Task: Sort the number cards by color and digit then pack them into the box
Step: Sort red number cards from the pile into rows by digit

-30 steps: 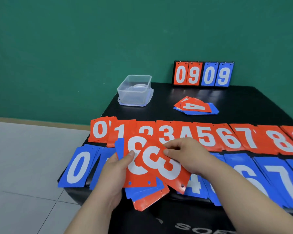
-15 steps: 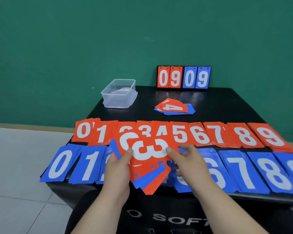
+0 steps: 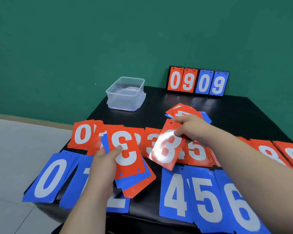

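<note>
Number cards [image 3: 85, 134] lie in two overlapping rows on the black table [image 3: 243, 119], red piles behind and blue piles [image 3: 206, 200] in front, digits rising from 0 at the left, so sorting is the step in hand and, I judge, well along. The right hand [image 3: 191, 128] pinches one red card [image 3: 166, 149] by its punched top end and holds it tilted just above the red 3 pile [image 3: 150, 141]; its digit reads as a 3, though glare smears it. The left hand [image 3: 103, 164] grips a fanned stack [image 3: 130, 166] of mixed red and blue cards, thumb pressed on the upside-down red 3 on top. The next move probably calls for laying the held card flat and square on its matching pile without nudging the neighbours, then dealing with the stack's top card. A small unsorted heap [image 3: 186, 112] waits behind the right hand, and the box [image 3: 125, 93], well apart at the table's far left, appears to hold no cards. The cards are thin, stiff, glossy rectangles with white digits and two punched holes at one short edge; they look slippery and apt to slide. The box is clear, rigid plastic with rounded corners, seated on what seems its lid.
</note>
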